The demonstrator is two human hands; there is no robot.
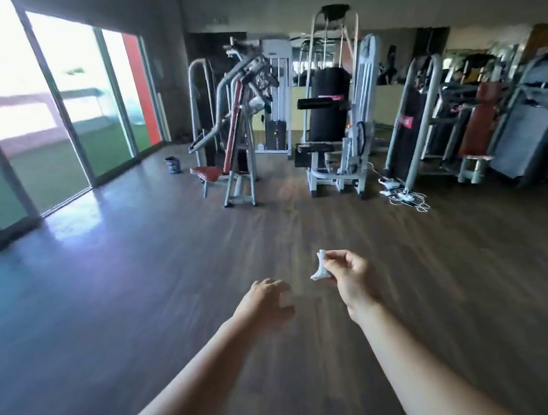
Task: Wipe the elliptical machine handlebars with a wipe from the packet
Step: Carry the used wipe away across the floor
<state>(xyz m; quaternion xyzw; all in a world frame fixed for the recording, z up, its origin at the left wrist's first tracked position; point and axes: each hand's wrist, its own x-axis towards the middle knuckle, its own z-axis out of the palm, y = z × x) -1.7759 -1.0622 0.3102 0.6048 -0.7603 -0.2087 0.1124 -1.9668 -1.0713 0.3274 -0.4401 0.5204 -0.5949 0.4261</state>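
My right hand (350,274) is held out over the wooden floor and pinches a small crumpled white wipe (320,267) between thumb and fingers. My left hand (265,299) hovers just to its left, palm down, fingers loosely spread and holding nothing. No wipe packet is in view. I cannot make out an elliptical machine or its handlebars among the blurred gym machines across the room.
Open wooden floor (174,277) stretches ahead. A red-seated press machine (230,139), a black-padded weight machine (331,123) and treadmills (517,122) line the far side. White cables (406,196) lie on the floor. Glass sliding doors (51,108) fill the left wall, with a dark bucket (173,165) nearby.
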